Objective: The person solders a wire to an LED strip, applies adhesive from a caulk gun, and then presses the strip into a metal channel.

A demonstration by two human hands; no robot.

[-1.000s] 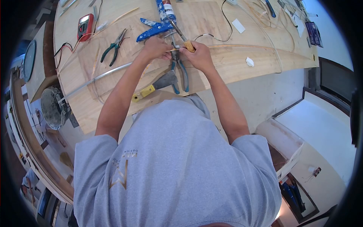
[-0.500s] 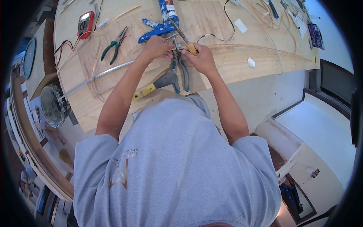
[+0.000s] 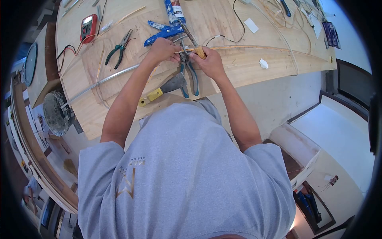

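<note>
My left hand (image 3: 163, 50) pinches the near end of a thin LED strip (image 3: 246, 46) above the pliers. My right hand (image 3: 210, 63) is closed around a wooden-handled tool (image 3: 200, 52), whose metal shaft points up and left toward the caulking gun. Its fingertips are close to the strip and those of my left hand. Below both hands lie blue-handled pliers (image 3: 193, 79), and a yellow-handled scraper (image 3: 163, 89) rests beside them. The blue caulking gun (image 3: 171, 30) lies just beyond my hands.
A red multimeter (image 3: 88, 27) and green-handled pliers (image 3: 119, 49) lie on the wooden table (image 3: 223, 85) at the left. A metal rod (image 3: 115, 74) passes under my left forearm. White scraps (image 3: 251, 26) and loose wires lie to the right.
The view has shifted slightly. My right hand and the wooden-handled tool have moved a little left; my left hand keeps its pinch on the strip.
</note>
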